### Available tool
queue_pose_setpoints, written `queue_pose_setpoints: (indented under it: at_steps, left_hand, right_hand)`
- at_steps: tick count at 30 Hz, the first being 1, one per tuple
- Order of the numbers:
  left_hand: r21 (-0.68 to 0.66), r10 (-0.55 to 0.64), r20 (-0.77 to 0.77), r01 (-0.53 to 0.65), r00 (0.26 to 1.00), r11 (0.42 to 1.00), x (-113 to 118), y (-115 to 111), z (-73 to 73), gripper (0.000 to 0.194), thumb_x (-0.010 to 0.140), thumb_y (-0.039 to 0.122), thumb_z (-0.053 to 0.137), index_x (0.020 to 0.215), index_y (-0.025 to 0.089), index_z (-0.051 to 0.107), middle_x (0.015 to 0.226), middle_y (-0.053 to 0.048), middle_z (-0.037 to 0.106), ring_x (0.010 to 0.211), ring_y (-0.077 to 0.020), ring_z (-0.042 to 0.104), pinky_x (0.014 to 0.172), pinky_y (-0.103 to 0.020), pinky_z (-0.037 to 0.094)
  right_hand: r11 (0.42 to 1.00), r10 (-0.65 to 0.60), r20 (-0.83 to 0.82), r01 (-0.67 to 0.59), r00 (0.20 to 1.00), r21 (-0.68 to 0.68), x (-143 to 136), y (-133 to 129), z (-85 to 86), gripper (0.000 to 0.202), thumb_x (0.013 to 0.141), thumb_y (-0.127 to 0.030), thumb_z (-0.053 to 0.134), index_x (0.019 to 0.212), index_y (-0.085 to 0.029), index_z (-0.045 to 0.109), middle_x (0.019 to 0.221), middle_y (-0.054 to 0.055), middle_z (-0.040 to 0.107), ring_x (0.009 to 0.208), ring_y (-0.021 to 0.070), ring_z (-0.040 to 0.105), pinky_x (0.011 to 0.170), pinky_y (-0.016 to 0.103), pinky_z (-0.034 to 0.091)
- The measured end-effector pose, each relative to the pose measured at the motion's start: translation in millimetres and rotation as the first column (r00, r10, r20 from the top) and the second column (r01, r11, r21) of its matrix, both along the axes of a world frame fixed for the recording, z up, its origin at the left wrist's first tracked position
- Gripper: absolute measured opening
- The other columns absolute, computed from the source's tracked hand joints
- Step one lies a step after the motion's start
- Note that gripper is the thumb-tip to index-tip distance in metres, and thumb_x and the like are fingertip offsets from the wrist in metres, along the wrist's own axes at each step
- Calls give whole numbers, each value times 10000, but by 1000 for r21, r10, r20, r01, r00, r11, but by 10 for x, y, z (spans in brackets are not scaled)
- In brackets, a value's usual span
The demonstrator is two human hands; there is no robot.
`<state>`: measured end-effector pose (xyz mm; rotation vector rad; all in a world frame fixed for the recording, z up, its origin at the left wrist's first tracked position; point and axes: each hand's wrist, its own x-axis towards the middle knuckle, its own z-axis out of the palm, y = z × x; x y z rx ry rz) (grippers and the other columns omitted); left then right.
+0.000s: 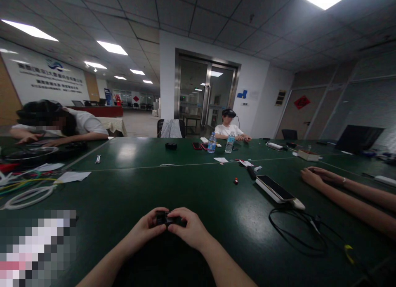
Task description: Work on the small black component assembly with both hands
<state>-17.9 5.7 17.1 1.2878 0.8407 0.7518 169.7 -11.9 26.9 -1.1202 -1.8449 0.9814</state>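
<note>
Near the bottom middle of the head view, a small black object (167,219) is held just above or on the dark green table (133,198). My left hand (147,227) grips its left side between thumb and fingers. On its right side, my right hand (189,227) closes round it the same way. The two hands almost meet over the object, and their fingers hide much of it, so its exact shape is unclear.
A phone (276,188) lies on a white device, with a black cable (297,248) beside it. Another person's forearms (346,192) rest at the right. Bottles (211,143), a small red item (236,180), a wrench (98,159), paper (74,177) and coiled cables (29,196) lie farther off.
</note>
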Motion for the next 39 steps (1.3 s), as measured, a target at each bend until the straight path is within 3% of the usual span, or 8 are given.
queue_pose_setpoints:
  at_steps: [14, 22, 39]
  left_hand:
    - [-38, 78, 18, -78, 997, 996, 2, -41, 72, 433, 637, 306, 698, 1024, 231, 520, 994, -42, 611, 919, -228, 570, 849, -378, 406]
    - [-33, 61, 1, -61, 998, 998, -18, 3, 17, 474, 604, 355, 715, 1019, 240, 515, 994, -44, 598, 911, -238, 560, 835, -387, 409]
    - [-16, 61, -28, -61, 998, 998, -11, -14, 46, 462, 616, 362, 709, 1018, 235, 519, 990, -46, 602, 909, -237, 558, 821, -373, 417]
  right_hand:
    - [999, -34, -10, 34, 999, -18, 26, -9, 34, 365, 701, -201, 616, 1061, -247, 583, 1048, 26, 613, 944, 183, 575, 830, 330, 437]
    - [999, -35, -16, 34, 999, -21, 21, -6, 22, 362, 703, -213, 620, 1061, -245, 583, 1046, 30, 611, 935, 182, 577, 824, 330, 445]
    - [999, -29, 11, 29, 1000, -29, 33, -3, 16, 359, 713, -230, 615, 1067, -266, 573, 1040, 20, 608, 928, 181, 575, 815, 333, 443]
